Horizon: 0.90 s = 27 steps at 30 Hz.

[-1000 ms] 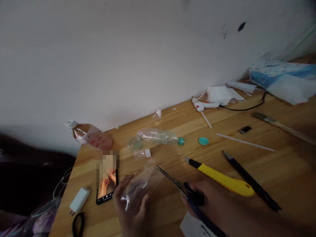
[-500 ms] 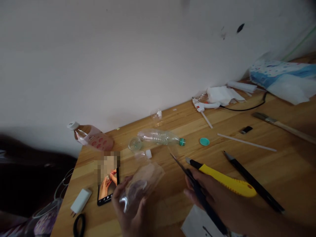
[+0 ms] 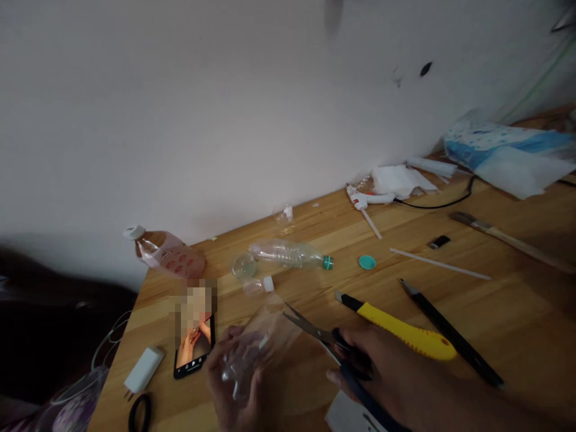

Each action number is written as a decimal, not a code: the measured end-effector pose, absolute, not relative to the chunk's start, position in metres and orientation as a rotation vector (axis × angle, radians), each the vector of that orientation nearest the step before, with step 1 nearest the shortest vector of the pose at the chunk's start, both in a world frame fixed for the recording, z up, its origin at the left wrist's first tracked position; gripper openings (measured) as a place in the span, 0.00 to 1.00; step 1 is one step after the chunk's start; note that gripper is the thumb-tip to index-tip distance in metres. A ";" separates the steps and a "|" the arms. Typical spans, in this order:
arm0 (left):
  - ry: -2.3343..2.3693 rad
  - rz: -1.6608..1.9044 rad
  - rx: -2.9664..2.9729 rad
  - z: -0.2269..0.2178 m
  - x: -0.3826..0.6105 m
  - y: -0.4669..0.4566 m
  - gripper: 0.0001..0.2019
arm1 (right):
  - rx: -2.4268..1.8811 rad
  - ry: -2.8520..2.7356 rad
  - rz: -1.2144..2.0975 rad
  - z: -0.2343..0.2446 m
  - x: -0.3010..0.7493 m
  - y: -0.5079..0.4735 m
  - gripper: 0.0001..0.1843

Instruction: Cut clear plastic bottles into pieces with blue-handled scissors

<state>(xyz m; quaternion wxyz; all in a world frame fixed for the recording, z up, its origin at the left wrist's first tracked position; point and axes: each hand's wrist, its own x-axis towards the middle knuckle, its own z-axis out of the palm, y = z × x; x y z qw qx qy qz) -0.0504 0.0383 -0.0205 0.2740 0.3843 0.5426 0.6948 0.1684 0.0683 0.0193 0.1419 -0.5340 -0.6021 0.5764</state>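
My left hand (image 3: 234, 378) is closed around a clear plastic piece (image 3: 258, 342) that looks cut from a bottle, its open end facing up and right. In my right hand (image 3: 382, 366) is a pair of scissors (image 3: 317, 329) with dark handles. The blades are parted and their tips lie at the right edge of the plastic piece. Whether they touch it I cannot tell. Just beyond my right hand lies a yellow utility knife (image 3: 405, 330), and a black pen-like tool (image 3: 450, 330) rests to its right.
A clear bottle (image 3: 288, 253) with a green cap lies behind the hands, near a teal lid (image 3: 367, 262). A phone (image 3: 194, 342), charger (image 3: 144, 369) and pink-labelled bottle (image 3: 171, 255) are at left. A glue gun (image 3: 371, 198) and brush (image 3: 508, 237) are at right.
The scissors have opened and moved left, bringing their blades to the plastic piece. My left hand still holds that piece. The whole view has shifted slightly.
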 end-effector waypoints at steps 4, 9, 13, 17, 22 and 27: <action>1.459 1.854 1.138 -0.034 -0.065 0.038 0.18 | -1.560 -1.827 1.595 0.019 0.169 0.070 0.15; 1.394 1.821 1.301 -0.055 -0.084 0.040 0.21 | -1.525 -1.823 1.582 0.009 0.172 0.071 0.13; 1.478 1.816 1.187 -0.047 -0.073 0.041 0.20 | -1.580 -1.808 1.544 -0.004 0.174 0.073 0.16; 1.597 1.788 1.033 -0.032 -0.058 0.043 0.21 | -1.521 -1.696 1.587 -0.005 0.174 0.077 0.20; 1.718 1.708 0.945 -0.028 -0.063 0.046 0.25 | -1.396 -1.375 1.610 -0.005 0.172 0.078 0.29; 1.647 1.651 0.807 -0.033 -0.071 0.048 0.24 | -1.351 -1.267 1.658 -0.004 0.171 0.075 0.27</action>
